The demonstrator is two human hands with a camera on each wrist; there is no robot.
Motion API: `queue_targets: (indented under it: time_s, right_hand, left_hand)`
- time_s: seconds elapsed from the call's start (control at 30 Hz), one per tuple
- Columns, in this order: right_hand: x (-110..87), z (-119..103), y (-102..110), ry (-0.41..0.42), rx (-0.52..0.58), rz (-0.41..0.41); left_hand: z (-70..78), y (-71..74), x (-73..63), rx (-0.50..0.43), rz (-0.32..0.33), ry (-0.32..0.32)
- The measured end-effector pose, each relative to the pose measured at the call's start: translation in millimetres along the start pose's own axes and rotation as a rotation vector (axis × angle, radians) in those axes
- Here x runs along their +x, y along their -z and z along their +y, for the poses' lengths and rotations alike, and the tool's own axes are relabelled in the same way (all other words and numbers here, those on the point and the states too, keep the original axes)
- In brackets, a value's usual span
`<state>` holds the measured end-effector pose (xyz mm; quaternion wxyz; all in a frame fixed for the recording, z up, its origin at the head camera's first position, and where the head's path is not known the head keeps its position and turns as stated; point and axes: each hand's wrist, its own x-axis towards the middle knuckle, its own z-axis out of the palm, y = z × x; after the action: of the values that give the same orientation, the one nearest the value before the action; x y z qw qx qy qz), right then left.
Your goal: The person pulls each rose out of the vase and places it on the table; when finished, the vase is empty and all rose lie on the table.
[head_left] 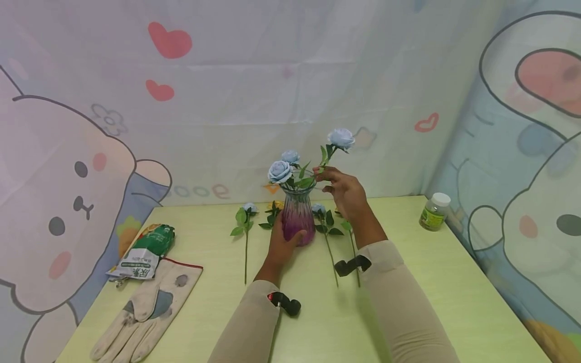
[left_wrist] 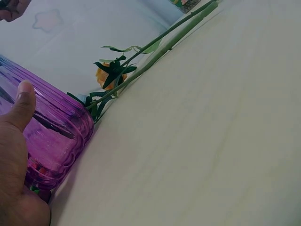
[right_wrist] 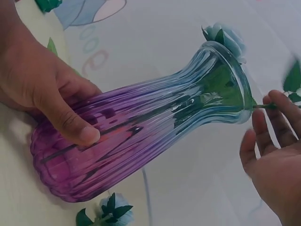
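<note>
My left hand (head_left: 283, 239) grips the lower part of a ribbed glass vase (right_wrist: 136, 136), purple below and clear bluish at the rim, its thumb lying along the glass. Two light-blue roses (head_left: 280, 172) lean left over the rim. A third blue rose (head_left: 341, 138) slants out to the right, its stem (right_wrist: 265, 106) crossing the rim. My right hand (head_left: 344, 194) is beside the rim, fingers touching that stem and thumb (right_wrist: 247, 146) standing apart from it. In the left wrist view, the vase's purple base (left_wrist: 61, 136) is close to the table.
Loose rose stems lie around the vase, among them a blue rose (head_left: 249, 207) to its left and another blue rose (head_left: 318, 208) to its right. A yellow rose (left_wrist: 106, 75) lies behind. Work gloves (head_left: 150, 307) and a green-white packet (head_left: 145, 252) are left; a white-capped jar (head_left: 434, 212) is right.
</note>
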<state>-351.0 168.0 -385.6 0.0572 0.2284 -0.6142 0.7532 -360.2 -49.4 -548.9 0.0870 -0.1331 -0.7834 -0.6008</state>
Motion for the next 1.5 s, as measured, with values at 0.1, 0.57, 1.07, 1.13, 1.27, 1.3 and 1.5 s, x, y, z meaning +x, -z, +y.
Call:
queue_targets:
  time_s: [0.1,0.57,1.07,1.13,1.27,1.3,1.5]
  right_hand:
    - [0.1,1.8,0.3,0.005,-0.101,0.021]
    - [3.2,8.7,-19.4,0.148,-0.207,0.223]
    - [6.0,10.8,-32.4,0.249,-0.1,0.325]
    - [4.3,10.3,-32.8,0.261,-0.085,0.352]
    - [1.6,5.9,-32.7,0.278,-0.04,0.414]
    - [1.4,4.2,-32.2,0.285,-0.032,0.427]
    - [0.1,-4.1,-27.1,0.29,-0.004,0.487]
  left_hand:
    - [0.9,0.3,-0.6,0.005,0.0,0.006]
    - [0.0,0.2,-2.5,-0.019,-0.004,0.016]
    - [0.1,0.3,-2.8,-0.015,0.005,0.014]
    - [0.4,0.5,-2.8,-0.015,0.005,0.006]
    - [0.5,0.0,-2.7,-0.019,-0.003,0.01]
    - [0.1,-0.2,-2.2,-0.019,-0.004,0.011]
    - [1.0,-0.5,-0.9,-0.034,0.002,-0.004]
